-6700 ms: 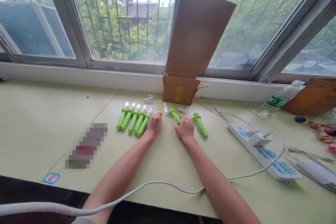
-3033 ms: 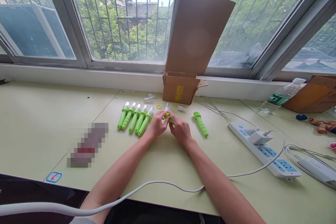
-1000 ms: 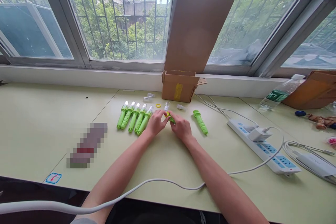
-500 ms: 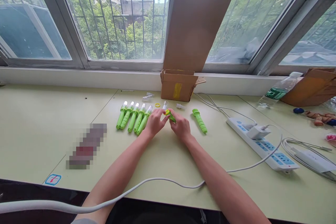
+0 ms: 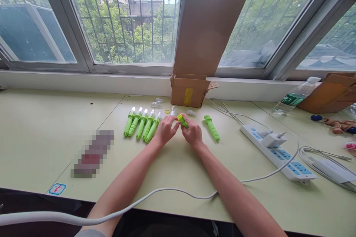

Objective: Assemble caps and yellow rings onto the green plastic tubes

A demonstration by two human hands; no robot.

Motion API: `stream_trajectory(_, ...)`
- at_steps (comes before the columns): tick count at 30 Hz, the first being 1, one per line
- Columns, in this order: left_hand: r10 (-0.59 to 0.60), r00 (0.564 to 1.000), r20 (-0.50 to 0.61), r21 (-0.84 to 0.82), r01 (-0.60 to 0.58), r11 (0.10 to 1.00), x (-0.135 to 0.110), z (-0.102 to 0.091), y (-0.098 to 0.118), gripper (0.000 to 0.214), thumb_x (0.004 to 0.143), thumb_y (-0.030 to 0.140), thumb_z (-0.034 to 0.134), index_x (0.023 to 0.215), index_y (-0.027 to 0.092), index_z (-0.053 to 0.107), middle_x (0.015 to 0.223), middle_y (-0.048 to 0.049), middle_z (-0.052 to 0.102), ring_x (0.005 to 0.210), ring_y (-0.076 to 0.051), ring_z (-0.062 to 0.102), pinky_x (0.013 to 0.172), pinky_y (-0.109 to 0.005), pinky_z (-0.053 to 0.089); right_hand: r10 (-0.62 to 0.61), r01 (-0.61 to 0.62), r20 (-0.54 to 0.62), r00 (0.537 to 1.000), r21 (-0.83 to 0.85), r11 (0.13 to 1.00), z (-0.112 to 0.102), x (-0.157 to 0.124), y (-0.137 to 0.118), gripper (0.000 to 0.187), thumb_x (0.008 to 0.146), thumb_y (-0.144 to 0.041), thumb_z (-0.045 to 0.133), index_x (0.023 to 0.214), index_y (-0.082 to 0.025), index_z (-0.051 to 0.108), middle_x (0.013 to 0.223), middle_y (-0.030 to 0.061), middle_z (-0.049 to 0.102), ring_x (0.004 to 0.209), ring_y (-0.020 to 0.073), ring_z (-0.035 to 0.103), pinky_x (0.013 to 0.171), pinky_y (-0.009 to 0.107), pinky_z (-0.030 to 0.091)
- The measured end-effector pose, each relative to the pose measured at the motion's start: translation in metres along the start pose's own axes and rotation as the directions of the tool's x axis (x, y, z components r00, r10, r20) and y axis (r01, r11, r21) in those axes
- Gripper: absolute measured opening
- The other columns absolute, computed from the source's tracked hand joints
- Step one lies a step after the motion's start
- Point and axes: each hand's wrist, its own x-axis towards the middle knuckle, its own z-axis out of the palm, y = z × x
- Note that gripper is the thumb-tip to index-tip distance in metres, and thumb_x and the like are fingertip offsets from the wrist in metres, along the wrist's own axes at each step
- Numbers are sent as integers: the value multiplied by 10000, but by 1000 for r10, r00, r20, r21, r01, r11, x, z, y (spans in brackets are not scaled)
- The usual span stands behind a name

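Note:
My right hand [image 5: 192, 130] is closed round a short green plastic stick handle [image 5: 183, 122], its yellow-ringed end pointing up and left. The fingertips of my left hand [image 5: 166, 129] pinch at that yellow end. Just beyond the left fingers is a clear plastic cap [image 5: 172, 110]; whether the fingers touch it I cannot tell. Left of my hands lie several green sticks [image 5: 142, 125] with clear caps, side by side. A yellow ring [image 5: 167, 111] and more clear caps [image 5: 191, 112] rest behind the hands. One uncapped green stick [image 5: 212, 128] lies to the right.
A cardboard box [image 5: 187, 94] stands against the sill. On the right are a white power strip [image 5: 278, 153], coiled cable [image 5: 328, 166] and a water bottle [image 5: 296, 96]. A white cable [image 5: 172, 189] crosses in front of my forearms. A pixelated object [image 5: 93, 153] lies left.
The green handle has tilted in my right hand, showing more of its yellow end. The clear cap beyond my left fingers has shifted slightly left.

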Motion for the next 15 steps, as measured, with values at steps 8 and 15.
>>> stream_trajectory(8,-44,999,-3,-58,44,997,-1,0,-1,185,871,337,549,1002,214,594,922,-60,682,900,-205,651,776,-341,508,-15,19,-27,1000,145,989,0,1,3,524,869,-256,440,1391,-210,440,1112,89,675,902,213,646,738,285,496)
stream_trajectory(15,-72,997,2,-83,72,994,0,0,0,211,862,359,560,1028,232,586,892,-49,692,880,-203,668,775,-337,514,-3,19,-66,998,255,967,0,1,4,548,861,-271,457,1404,-205,424,1144,100,667,915,221,654,742,308,517)
